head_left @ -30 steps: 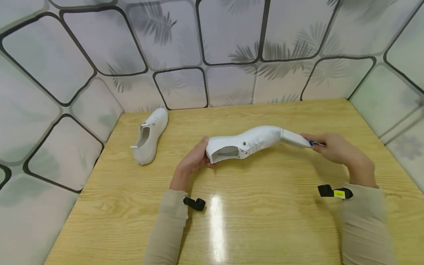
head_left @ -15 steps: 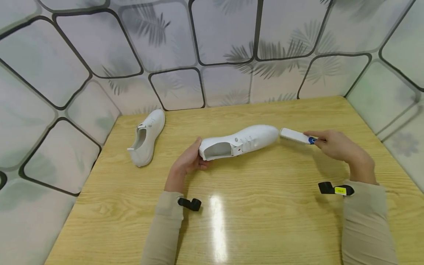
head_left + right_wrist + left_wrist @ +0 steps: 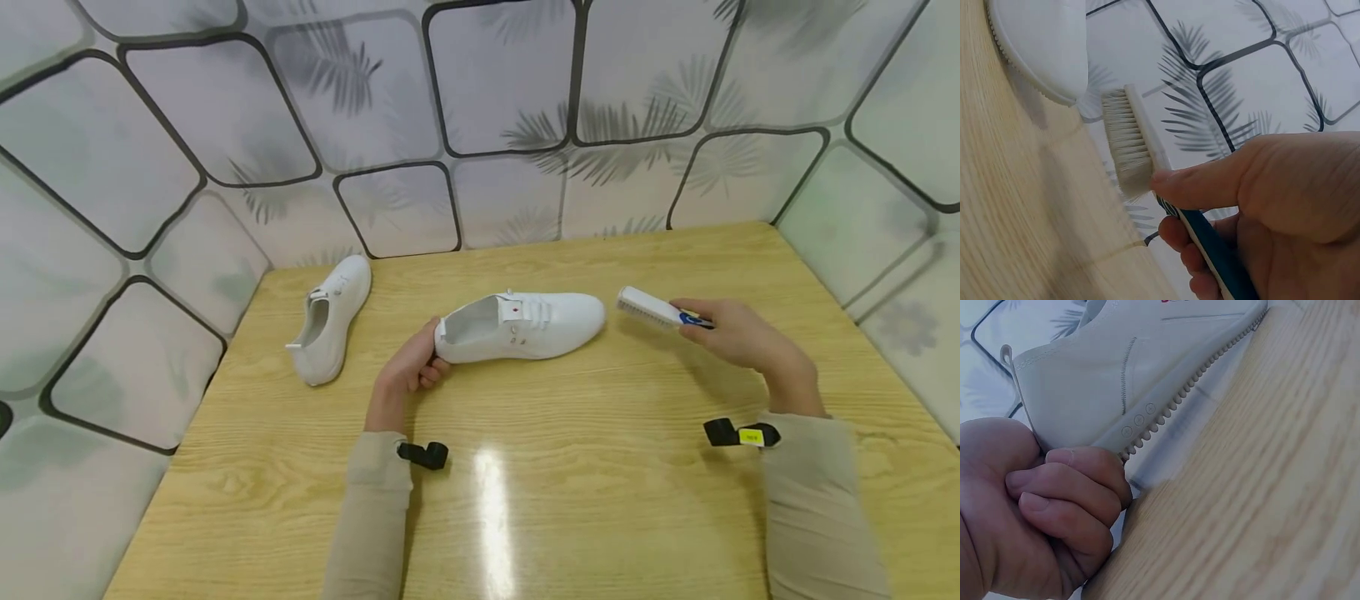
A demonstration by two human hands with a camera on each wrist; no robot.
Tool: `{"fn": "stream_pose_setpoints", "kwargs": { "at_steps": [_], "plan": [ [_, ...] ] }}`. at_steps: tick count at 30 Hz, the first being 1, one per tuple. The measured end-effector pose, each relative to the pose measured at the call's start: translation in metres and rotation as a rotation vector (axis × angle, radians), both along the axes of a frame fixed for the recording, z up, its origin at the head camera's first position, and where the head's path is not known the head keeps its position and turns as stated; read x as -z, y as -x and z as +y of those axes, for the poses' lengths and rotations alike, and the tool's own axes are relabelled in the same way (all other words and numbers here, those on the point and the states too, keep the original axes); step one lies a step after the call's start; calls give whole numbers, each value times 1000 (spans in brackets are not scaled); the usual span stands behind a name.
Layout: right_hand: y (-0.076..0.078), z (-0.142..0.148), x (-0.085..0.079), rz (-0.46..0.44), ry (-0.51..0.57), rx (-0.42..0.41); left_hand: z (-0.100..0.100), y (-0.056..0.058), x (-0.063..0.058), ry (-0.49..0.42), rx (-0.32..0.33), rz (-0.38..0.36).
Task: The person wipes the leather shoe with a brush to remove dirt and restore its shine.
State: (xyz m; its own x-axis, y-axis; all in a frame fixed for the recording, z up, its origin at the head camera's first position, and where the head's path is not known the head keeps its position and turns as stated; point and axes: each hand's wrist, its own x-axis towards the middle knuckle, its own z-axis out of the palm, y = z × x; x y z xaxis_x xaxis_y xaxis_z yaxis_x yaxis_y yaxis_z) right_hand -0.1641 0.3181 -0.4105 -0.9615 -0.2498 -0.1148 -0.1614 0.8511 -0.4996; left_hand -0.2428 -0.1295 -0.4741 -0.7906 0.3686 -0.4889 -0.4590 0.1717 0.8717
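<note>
A white lace-up shoe (image 3: 555, 329) is held by the heel in my left hand (image 3: 408, 362), toe pointing right and opening facing up. In the left wrist view the fingers curl under the heel, and the ridged sole edge (image 3: 1172, 403) is tilted off the wooden table. My right hand (image 3: 738, 333) grips the blue handle (image 3: 1216, 256) of a brush with a white head (image 3: 647, 307). Its pale bristles (image 3: 1127, 144) show in the right wrist view. A small gap separates the brush from the toe.
A second white shoe (image 3: 330, 321) lies on the wooden table (image 3: 600, 483) at the back left. Patterned panels (image 3: 510, 100) stand along the back and both sides of the table.
The shoe has turned from lying on its side to sole-down and shifted left. The brush has come away from the toe, and its bristles now face more to the front.
</note>
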Motion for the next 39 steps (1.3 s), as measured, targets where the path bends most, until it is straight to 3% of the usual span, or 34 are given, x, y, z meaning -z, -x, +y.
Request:
{"fn": "stream_pose_setpoints", "kwargs": {
  "at_steps": [14, 19, 25, 28, 33, 39],
  "plan": [
    [-2, -6, 2, -28, 46, 30, 3, 5, 3, 72, -60, -2],
    [-1, -9, 3, -24, 39, 23, 7, 5, 4, 113, -79, 60],
    [1, -12, 6, 16, 43, -11, 12, -5, 1, 203, -141, 151],
    [2, -15, 8, 30, 59, -8, 15, -8, 2, 203, -158, 180],
    [6, -23, 12, -1, 127, 69, 18, -11, 5, 216, -183, 214],
    [8, -34, 18, -69, 329, 211, 22, -13, 8, 242, -217, 255]
  ]
}}
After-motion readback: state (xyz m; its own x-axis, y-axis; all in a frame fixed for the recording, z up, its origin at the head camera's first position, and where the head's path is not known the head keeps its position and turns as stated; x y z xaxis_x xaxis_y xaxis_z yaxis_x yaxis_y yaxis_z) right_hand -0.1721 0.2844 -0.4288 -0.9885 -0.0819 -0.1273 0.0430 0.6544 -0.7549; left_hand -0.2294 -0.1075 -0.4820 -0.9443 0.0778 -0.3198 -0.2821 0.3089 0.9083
